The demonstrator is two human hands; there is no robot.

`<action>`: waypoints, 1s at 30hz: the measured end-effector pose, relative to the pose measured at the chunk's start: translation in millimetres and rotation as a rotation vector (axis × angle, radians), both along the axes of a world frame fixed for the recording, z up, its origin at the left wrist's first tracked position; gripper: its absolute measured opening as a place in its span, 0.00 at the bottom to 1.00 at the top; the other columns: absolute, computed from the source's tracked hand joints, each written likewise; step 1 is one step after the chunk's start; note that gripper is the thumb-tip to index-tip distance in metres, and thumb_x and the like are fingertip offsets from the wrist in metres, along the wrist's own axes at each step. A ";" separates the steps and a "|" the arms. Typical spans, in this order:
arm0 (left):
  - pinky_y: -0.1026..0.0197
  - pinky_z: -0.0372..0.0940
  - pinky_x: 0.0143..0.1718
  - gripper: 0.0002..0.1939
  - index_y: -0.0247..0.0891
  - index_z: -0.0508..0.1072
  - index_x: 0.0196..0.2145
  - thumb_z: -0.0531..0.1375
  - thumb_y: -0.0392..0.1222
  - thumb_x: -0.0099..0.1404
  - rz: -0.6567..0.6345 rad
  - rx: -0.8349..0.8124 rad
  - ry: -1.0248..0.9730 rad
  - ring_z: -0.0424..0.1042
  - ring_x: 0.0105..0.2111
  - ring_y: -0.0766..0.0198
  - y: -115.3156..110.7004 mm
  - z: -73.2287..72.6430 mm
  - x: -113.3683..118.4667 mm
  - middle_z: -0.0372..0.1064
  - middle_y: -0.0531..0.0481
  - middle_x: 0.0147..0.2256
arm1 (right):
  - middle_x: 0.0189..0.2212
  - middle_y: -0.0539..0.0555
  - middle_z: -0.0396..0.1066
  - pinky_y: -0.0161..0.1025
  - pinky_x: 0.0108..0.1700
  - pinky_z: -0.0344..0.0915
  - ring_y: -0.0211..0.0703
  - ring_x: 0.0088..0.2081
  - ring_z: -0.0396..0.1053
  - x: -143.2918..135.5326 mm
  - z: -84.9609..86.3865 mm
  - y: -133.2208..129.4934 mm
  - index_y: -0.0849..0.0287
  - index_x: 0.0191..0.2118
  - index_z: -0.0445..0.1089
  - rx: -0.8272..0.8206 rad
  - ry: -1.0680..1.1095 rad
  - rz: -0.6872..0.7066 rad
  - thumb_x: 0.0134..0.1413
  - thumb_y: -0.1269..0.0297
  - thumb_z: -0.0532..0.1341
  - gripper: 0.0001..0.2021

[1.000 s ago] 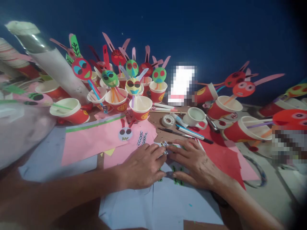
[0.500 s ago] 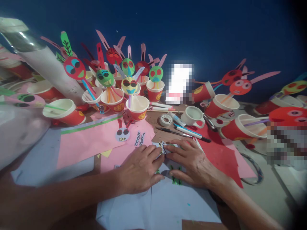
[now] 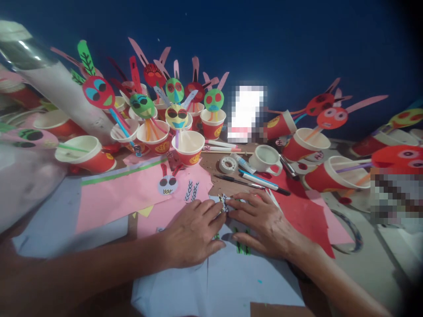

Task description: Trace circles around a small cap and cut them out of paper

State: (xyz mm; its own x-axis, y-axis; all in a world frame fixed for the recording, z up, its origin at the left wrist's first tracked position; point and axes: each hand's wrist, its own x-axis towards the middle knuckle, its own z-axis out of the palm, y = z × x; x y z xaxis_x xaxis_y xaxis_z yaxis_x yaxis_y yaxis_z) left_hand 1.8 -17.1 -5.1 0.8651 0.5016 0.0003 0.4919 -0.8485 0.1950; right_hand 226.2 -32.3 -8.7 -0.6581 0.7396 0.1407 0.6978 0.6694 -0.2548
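See a bare left hand (image 3: 198,233) and bare right hand (image 3: 261,220) laid palm-down, with fingers loosely spread, not clenched, over a pale bluish paper sheet (image 3: 251,281); see small white black-marked paper strips (image 3: 225,202) between both sets of fingertips, can't tell if pinched; plus green, black-patterned paper strips (image 3: 238,248) by the right thumb.

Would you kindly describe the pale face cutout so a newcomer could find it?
In front of the grouped cups, pink paper lies beyond the left hand. On it is the face cutout, pale lilac, red-eared, lying flat unlike the heads on straws.
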 end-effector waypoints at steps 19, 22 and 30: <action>0.51 0.59 0.46 0.15 0.32 0.67 0.45 0.48 0.42 0.68 -0.065 0.091 -0.067 0.60 0.49 0.52 3.9 -0.9 -3.6 0.64 0.37 0.48 | 0.51 0.54 0.70 0.53 0.51 0.53 0.53 0.53 0.63 -1.5 0.1 0.0 0.55 0.45 0.70 0.028 -0.001 -0.009 0.57 0.51 0.56 0.17; 0.51 0.59 0.46 0.14 0.33 0.68 0.44 0.49 0.42 0.67 -0.064 0.096 -0.074 0.60 0.49 0.52 4.0 -0.3 -3.6 0.64 0.37 0.48 | 0.50 0.55 0.71 0.52 0.51 0.53 0.53 0.53 0.63 -1.3 -0.6 0.0 0.56 0.45 0.71 0.046 0.003 0.001 0.56 0.52 0.57 0.16; 0.51 0.60 0.46 0.15 0.32 0.67 0.45 0.49 0.44 0.67 -0.058 0.071 -0.051 0.60 0.49 0.51 4.1 0.8 -3.5 0.63 0.37 0.49 | 0.52 0.54 0.69 0.53 0.52 0.51 0.54 0.53 0.62 0.1 -3.4 -1.1 0.56 0.45 0.70 0.034 -0.013 0.000 0.58 0.52 0.55 0.16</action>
State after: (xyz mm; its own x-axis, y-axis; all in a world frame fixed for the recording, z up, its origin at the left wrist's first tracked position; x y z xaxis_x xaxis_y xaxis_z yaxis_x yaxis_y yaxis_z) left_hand -1.7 -13.0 -4.3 0.8907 0.4478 0.0790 0.4325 -0.8879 0.1569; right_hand 226.3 -33.4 -12.0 -0.6598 0.7347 0.1574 0.7011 0.6774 -0.2228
